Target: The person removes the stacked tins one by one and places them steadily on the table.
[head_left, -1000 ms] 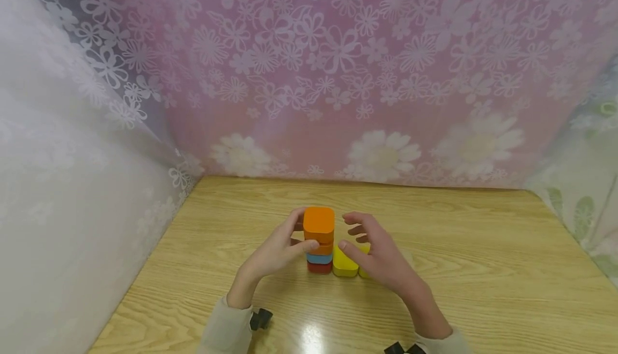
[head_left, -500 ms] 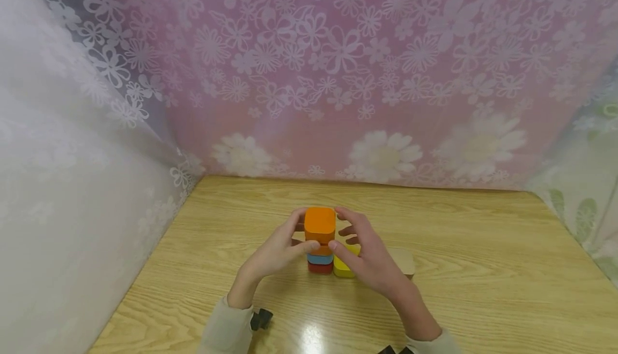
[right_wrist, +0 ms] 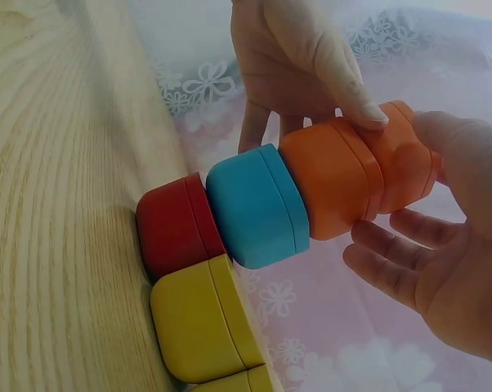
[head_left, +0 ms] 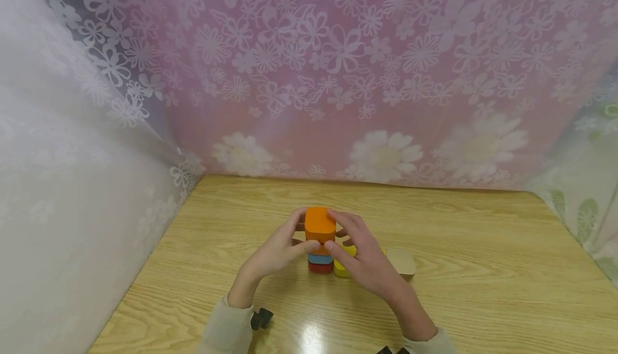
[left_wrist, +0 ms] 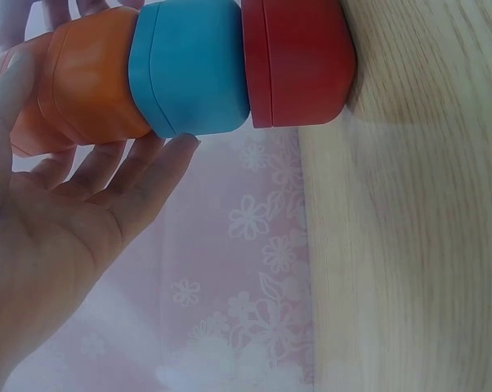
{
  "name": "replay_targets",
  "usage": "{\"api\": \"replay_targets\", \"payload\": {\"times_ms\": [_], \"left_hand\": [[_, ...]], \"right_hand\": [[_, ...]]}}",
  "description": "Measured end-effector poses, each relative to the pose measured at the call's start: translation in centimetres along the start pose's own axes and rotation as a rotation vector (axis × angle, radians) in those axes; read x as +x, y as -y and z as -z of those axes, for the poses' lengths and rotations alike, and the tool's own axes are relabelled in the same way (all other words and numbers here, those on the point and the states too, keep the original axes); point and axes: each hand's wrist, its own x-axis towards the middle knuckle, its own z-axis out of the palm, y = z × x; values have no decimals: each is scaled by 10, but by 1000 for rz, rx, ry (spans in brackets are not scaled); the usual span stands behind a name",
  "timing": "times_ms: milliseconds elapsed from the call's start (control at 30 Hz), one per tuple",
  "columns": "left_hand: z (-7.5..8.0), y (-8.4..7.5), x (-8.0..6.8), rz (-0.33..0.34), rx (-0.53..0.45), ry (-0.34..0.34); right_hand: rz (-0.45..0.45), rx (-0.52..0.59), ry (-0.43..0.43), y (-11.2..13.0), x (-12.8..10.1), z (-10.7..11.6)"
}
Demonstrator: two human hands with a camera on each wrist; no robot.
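Note:
A stack of rounded square lidded boxes stands upright: a red box (right_wrist: 176,229) at the bottom, a blue box (right_wrist: 254,206), a lower orange box (right_wrist: 332,175) and a top orange box (head_left: 320,220). My left hand (head_left: 270,252) holds the stack's left side at the orange boxes, its thumb across their front; in the left wrist view its fingers lie behind, one reaching the blue box. My right hand (head_left: 367,257) holds the top orange box from the right, thumb in front and a fingertip near its top edge. Its other fingers are beside the orange boxes.
Beside the red box stands a yellow box (right_wrist: 201,318), with another yellow box (right_wrist: 242,380) next to it. A beige box (head_left: 402,263) is farther right, partly behind my right hand. Flowered cloth (head_left: 338,75) hangs behind the wooden table (head_left: 483,268).
My right hand has moved left from over the yellow boxes and come onto the top orange box. More of the beige box shows now. My left hand has stayed at the stack.

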Motion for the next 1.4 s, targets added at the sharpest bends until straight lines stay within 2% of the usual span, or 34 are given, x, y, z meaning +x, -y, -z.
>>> {"api": "replay_targets", "payload": {"times_ms": [300,967,1400], "left_hand": [[1,2,0,-15,10,2],[0,2,1,-2,4,-4],[-1,6,1,31,-6,46]], "right_hand": [[-17,0,-10,-1,1,-1],[-36,45,-41,-4,2,-5],[-33,47,-52,-7,2,-6]]}}
